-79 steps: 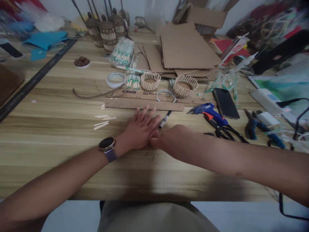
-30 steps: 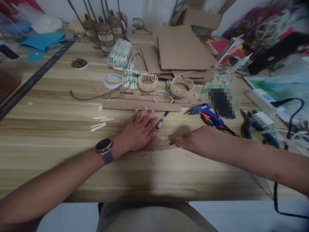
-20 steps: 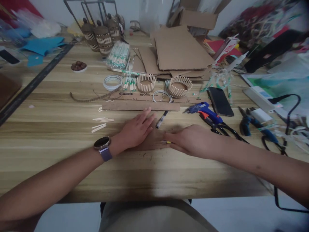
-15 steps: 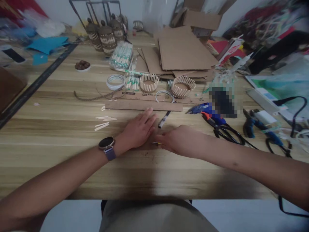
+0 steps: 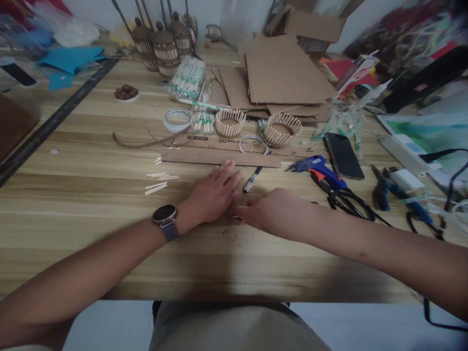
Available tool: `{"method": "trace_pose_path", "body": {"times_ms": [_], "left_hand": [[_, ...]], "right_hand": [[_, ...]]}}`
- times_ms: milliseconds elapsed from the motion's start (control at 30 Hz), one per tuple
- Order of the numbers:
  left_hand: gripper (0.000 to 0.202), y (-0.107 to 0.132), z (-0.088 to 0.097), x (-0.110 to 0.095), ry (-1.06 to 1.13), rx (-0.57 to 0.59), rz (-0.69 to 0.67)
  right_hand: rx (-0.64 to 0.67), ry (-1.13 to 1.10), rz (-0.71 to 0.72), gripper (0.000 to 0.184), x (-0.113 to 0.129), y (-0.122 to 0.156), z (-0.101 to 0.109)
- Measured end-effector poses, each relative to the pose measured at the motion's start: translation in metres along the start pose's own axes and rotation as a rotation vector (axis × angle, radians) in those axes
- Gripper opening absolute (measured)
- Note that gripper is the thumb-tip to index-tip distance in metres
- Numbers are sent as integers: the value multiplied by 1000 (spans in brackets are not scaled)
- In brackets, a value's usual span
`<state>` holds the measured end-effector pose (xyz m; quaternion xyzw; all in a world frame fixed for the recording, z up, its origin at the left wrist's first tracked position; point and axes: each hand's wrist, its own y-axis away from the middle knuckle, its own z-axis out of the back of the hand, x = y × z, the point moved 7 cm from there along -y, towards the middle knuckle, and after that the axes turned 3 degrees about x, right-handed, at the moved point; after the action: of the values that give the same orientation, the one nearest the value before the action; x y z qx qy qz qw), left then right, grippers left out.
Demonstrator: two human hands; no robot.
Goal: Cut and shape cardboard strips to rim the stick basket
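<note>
Left hand (image 5: 214, 197) spread flat, pressing cardboard piece (image 5: 224, 220) onto table (image 5: 91, 195); right hand (image 5: 272, 212) pinching yellow-tipped tool (image 5: 237, 218), type unclear. Risk: nicked left fingers on slip, tip just beside them

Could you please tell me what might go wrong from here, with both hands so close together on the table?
1. A small yellow tool tip shows where the right hand meets the fingertips of the flat left hand; if it is sharp, it might nick them.
2. The right forearm lies close to the blue hot glue gun and the black-handled scissors; a sideways sweep could knock them.
3. The black marker pen beside the left fingers may roll.
</note>
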<state>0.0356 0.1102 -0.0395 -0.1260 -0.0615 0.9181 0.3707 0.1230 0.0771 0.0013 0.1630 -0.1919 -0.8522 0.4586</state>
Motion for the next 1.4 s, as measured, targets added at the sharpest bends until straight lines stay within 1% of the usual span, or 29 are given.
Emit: {"method": "trace_pose_path", "body": {"times_ms": [100, 200, 300, 400, 567, 667, 733, 800, 933, 967, 1033, 1100, 1133, 1167, 1267, 1300, 1333, 1400], "left_hand": [[48, 0, 0, 0, -11, -5, -10], [49, 1, 1, -1, -22, -10, -34], [49, 2, 1, -1, -21, -9, -49], [48, 2, 1, 0, -17, -7, -44], [48, 1, -1, 1, -31, 17, -16], [49, 0, 0, 2, -24, 43, -2], [52, 1, 2, 2, -22, 66, -8], [62, 4, 4, -1, -28, 90, -38], [98, 14, 9, -8, -22, 143, -103], [103, 16, 10, -9, -14, 158, -101], [105, 18, 14, -9, 13, 190, -74], [102, 18, 19, -8, 67, 221, -26], [96, 17, 23, -7, 104, 235, 4], [86, 16, 28, -7, 149, 251, 36], [46, 15, 40, -5, 320, 323, 109], [38, 15, 44, -5, 380, 345, 125], [34, 16, 48, -4, 435, 355, 140], [34, 20, 54, 3, 532, 335, 185]], "right_hand": [[11, 6, -4, 27, 4, -2, 0], [-10, 1, 6, 25, 6, -4, 1], [-10, 22, -3, 26, 1, 2, 0], [17, 19, -38, 32, -12, 16, -5], [69, -56, -104, 28, -38, 51, -21], [47, -65, -149, 30, -53, 69, -31], [26, -115, -152, 33, -60, 80, -37], [5, -215, -151, 36, -65, 92, -42], [-48, -428, -179, 39, -63, 116, -52], [-61, -471, -187, 40, -60, 121, -54], [-70, -537, -202, 40, -52, 128, -58], [-61, -579, -212, 38, -41, 131, -61], [-58, -597, -206, 37, -35, 131, -62], [-61, -612, -199, 36, -30, 132, -61], [-72, -649, -158, 30, -15, 131, -56], [-70, -656, -145, 29, -11, 131, -55], [-65, -658, -137, 27, -8, 130, -54], [-52, -650, -136, 26, -6, 130, -53]]}}
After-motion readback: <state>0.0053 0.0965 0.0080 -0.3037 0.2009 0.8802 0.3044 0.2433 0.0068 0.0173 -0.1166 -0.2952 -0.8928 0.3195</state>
